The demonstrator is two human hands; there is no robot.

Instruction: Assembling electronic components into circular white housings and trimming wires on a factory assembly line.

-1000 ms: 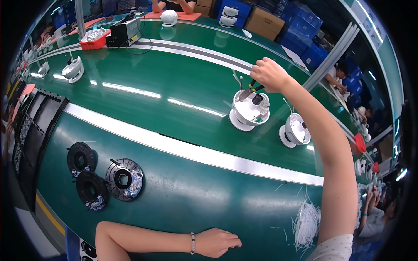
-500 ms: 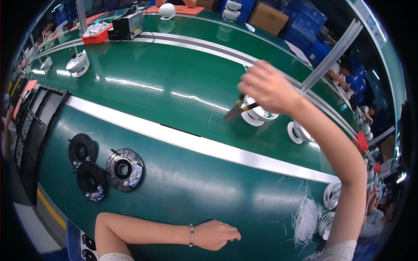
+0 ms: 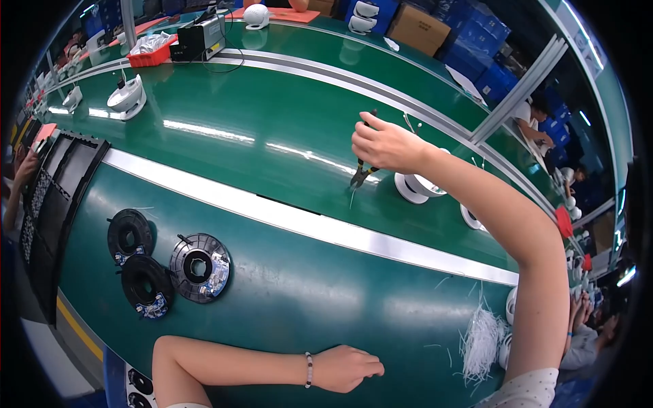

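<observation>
My right hand (image 3: 384,144) is closed around cutting pliers (image 3: 358,178) with black and yellow handles, held over the green conveyor belt. The jaws point down at a thin white strip (image 3: 352,198); whether they grip it I cannot tell. Just right of the pliers, a round white device (image 3: 412,190) on a stand is partly hidden by my right forearm. My left hand (image 3: 345,368) rests on the near table with curled fingers, and no object shows in it. To its left lie black ring-shaped parts (image 3: 201,268) with circuit boards.
A pile of white plastic strips (image 3: 481,343) lies at the table's right, by more white parts. A black tray (image 3: 61,197) stands at the left edge. A white device (image 3: 128,97) sits on the belt's far left, near a red bin (image 3: 153,54) and a black box-shaped unit (image 3: 201,39).
My right hand has moved left and slightly down with the pliers, away from the white device. Devices and strip on the belt have shifted right. My left hand has slid slightly right.
</observation>
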